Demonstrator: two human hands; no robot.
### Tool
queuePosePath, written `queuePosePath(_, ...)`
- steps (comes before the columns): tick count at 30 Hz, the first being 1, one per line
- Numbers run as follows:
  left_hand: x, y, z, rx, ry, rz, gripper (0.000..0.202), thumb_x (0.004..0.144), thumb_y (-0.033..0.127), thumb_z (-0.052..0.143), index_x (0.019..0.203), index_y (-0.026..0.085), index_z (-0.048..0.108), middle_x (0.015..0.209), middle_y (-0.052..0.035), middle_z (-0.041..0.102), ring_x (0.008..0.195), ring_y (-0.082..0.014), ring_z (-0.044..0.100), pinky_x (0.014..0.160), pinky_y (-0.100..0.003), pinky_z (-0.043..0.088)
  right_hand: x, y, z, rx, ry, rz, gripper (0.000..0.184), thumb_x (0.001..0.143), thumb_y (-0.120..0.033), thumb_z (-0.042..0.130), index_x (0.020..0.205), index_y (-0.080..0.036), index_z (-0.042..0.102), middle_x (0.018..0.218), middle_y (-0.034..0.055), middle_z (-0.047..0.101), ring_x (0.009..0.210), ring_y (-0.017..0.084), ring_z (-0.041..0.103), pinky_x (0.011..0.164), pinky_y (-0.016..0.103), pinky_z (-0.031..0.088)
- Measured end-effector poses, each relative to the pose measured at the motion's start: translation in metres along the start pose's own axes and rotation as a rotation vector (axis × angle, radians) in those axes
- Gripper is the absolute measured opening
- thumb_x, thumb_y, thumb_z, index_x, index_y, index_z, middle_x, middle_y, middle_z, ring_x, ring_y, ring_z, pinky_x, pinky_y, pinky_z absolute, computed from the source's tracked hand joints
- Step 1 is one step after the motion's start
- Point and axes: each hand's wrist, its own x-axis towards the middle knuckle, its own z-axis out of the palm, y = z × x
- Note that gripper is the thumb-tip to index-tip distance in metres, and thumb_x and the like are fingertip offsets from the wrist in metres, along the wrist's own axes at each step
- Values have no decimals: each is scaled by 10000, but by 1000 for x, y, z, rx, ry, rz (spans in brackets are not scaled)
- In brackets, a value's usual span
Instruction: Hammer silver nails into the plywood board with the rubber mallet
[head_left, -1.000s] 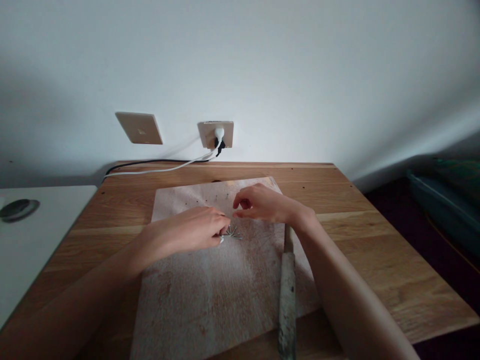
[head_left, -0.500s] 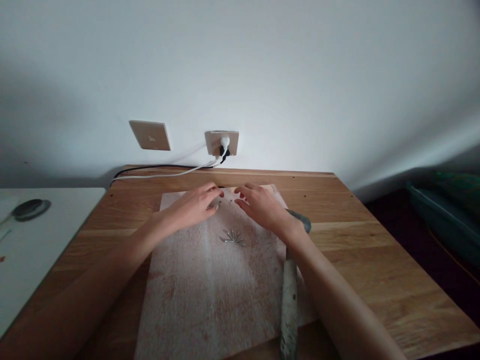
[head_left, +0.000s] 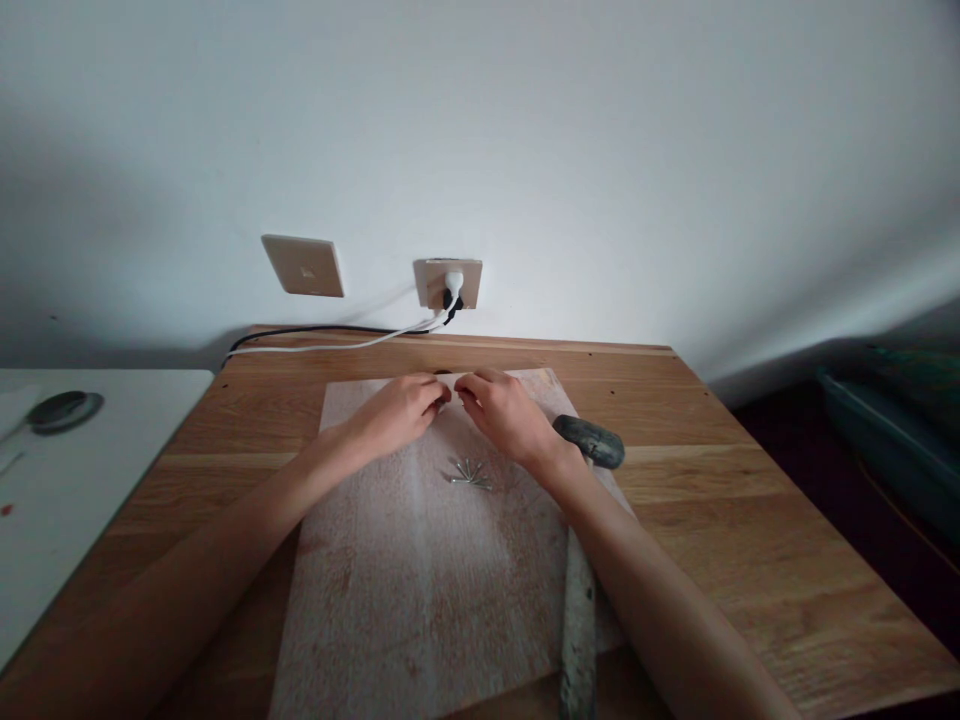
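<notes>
My left hand (head_left: 409, 408) is at the far part of a pale, rough wooden board (head_left: 375, 580), its fingers pinched together. Facing it, a small gap away, my right hand (head_left: 501, 408) also has its fingers closed. Whatever is between the fingertips of either hand is hidden or too small to make out. A small bunch of silvery nails (head_left: 470, 474) lies fanned out on the board, nearer to me than the hands. Beside my right forearm lies a mallet (head_left: 589, 441) with a dark head, its worn handle (head_left: 578, 620) partly covered by that arm.
The board lies on a wooden table (head_left: 712, 520) against a white wall. A wall socket (head_left: 450, 284) holds plugs, with a white cable (head_left: 322, 348) and a black one running left. At left is a white surface (head_left: 82, 510) with a dark round object (head_left: 64, 412).
The fingers of both hands have closed, and the hands have drawn slightly nearer each other. My right arm has shifted a little, showing more of the mallet's head. The nail bunch stays put.
</notes>
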Motion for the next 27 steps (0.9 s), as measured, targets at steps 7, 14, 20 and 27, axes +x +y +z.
queuePosePath(7,0,1,0,-77,24,-50,259,879,-8,590,950,170,764,957,-69,792,907,-209,747,844,-322,566,-55,-11,-21,148,-30,-118,111,1012,-84,681,1019,-162,760,936,48,777,819,171,715,773,269,499)
queuePosePath(14,2,4,-1,-138,21,-96,236,879,-8,587,876,173,739,874,-29,771,798,-165,706,799,-282,516,-133,-26,1,234,-117,-153,218,1011,-20,626,877,-166,716,874,39,710,794,188,697,699,282,504)
queuePosePath(20,3,7,-5,-148,16,-112,207,874,7,601,875,165,735,867,-29,773,767,-158,701,760,-275,511,-135,-22,7,268,-118,-147,269,1003,30,586,848,-170,680,922,40,708,826,182,690,722,282,531)
queuePosePath(27,5,1,-21,-22,-132,78,284,944,34,535,1005,184,768,1013,-68,784,931,-192,729,852,-307,540,-135,-22,3,277,-156,-171,238,1013,20,588,923,-168,703,994,52,710,900,196,697,783,308,564)
